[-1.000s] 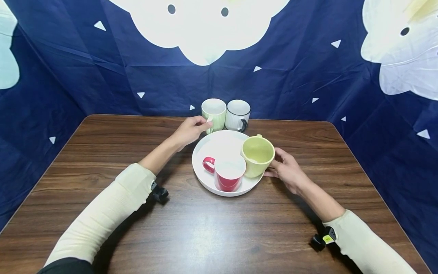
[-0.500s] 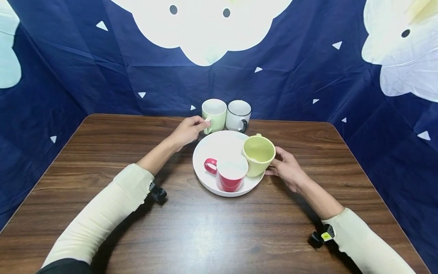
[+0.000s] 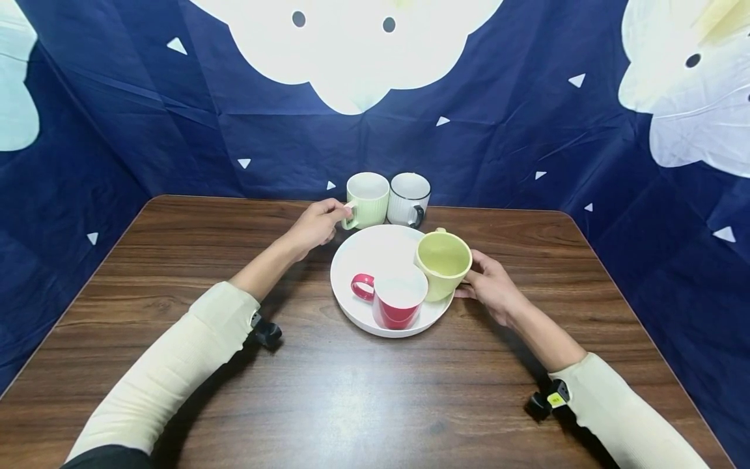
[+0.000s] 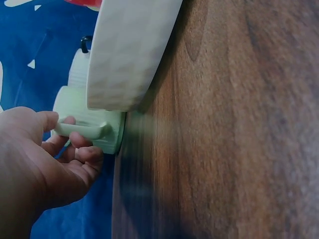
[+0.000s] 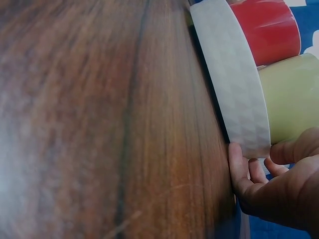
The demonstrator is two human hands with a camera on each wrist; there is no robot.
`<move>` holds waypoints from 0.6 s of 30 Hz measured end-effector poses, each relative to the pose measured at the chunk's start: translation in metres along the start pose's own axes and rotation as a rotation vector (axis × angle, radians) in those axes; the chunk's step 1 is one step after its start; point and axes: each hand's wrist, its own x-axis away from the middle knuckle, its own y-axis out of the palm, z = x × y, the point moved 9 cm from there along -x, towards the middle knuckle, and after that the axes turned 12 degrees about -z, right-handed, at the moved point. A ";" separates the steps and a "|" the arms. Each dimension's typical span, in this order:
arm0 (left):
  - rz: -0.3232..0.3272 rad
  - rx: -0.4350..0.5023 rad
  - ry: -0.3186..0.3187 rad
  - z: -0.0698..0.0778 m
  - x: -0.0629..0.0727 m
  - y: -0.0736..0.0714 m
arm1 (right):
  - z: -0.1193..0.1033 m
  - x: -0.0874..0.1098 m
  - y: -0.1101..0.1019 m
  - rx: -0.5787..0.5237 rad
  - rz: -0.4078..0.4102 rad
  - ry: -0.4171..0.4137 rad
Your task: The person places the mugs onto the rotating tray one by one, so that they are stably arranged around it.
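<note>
My left hand (image 3: 316,229) pinches the handle of a pale green ribbed mug (image 3: 372,205) at the table's back edge; in the left wrist view thumb and fingers (image 4: 79,142) lie about that handle. In front of the mug stands a round white tray (image 3: 354,251) with a faceted outer wall. It bears a red mug (image 3: 398,314), handle to the left, and a yellow-green mug (image 3: 436,283), handle to the back. My right hand (image 3: 495,290) grips the tray's right rim, with the thumb over the rim beside the yellow-green mug and a finger (image 5: 238,164) low against the outer wall.
Right beside the pale green mug stands a white mug (image 3: 404,205) with a dark rim and black handle. Both are close to the dark blue cloth backdrop (image 3: 281,137). Everything rests on a brown wooden table (image 3: 363,397).
The pale green mug has turned, its handle swinging from the front toward the left along with my left hand. The red mug sits slightly farther right; my right hand stays at the tray.
</note>
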 end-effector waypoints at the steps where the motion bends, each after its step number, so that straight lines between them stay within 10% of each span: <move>1: 0.001 0.003 -0.002 -0.001 0.000 -0.001 | 0.000 -0.001 0.000 0.001 -0.001 -0.001; 18: 0.041 0.011 0.013 -0.003 0.000 -0.006 | -0.004 -0.010 -0.005 0.031 -0.002 -0.005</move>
